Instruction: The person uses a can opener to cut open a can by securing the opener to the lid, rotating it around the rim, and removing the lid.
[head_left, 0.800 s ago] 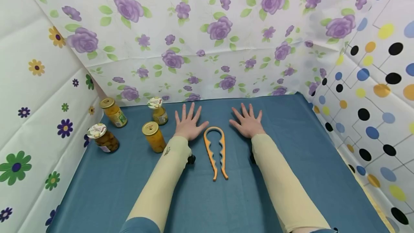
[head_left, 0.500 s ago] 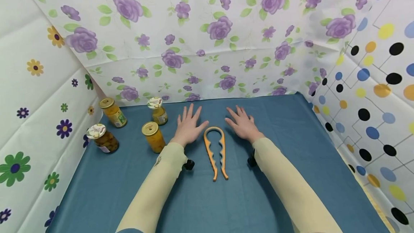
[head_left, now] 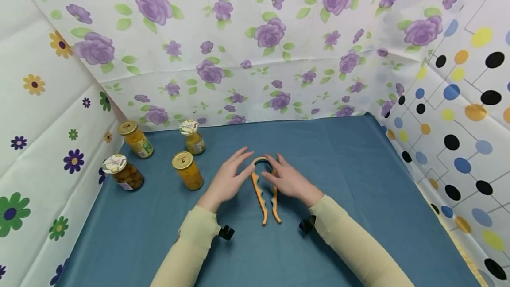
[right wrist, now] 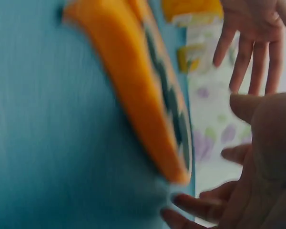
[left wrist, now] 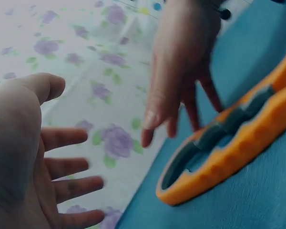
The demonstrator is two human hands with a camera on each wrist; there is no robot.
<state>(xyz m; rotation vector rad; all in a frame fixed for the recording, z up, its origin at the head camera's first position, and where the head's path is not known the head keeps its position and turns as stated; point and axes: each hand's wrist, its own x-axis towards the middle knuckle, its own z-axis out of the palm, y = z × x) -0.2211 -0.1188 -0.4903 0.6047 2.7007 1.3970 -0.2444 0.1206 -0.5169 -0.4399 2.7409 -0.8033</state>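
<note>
An orange jar opener [head_left: 259, 194] with grey scalloped inner edges lies on the blue cloth, its rounded end away from me and its two handles towards me. To its left hovers my left hand [head_left: 227, 180], fingers extended and thumb near the rounded end. My right hand [head_left: 292, 182] is over the opener's right side and hides part of it; its fingers are spread in the right wrist view. Both palms face each other across the jar opener [left wrist: 233, 152]. Neither hand holds anything, and whether a fingertip touches the opener I cannot tell.
Several glass jars stand at the left: a gold-lidded jar [head_left: 190, 175] nearest my left hand, a small jar [head_left: 194, 140] behind it, a labelled jar [head_left: 139, 142] and a dark-filled jar [head_left: 128, 176]. Patterned cloth walls [head_left: 247, 83] enclose the blue cloth [head_left: 350, 167].
Both hands have lifted from lying flat and spread on the cloth. They have come inward and nearer to me, closing in on the jar opener from both sides.
</note>
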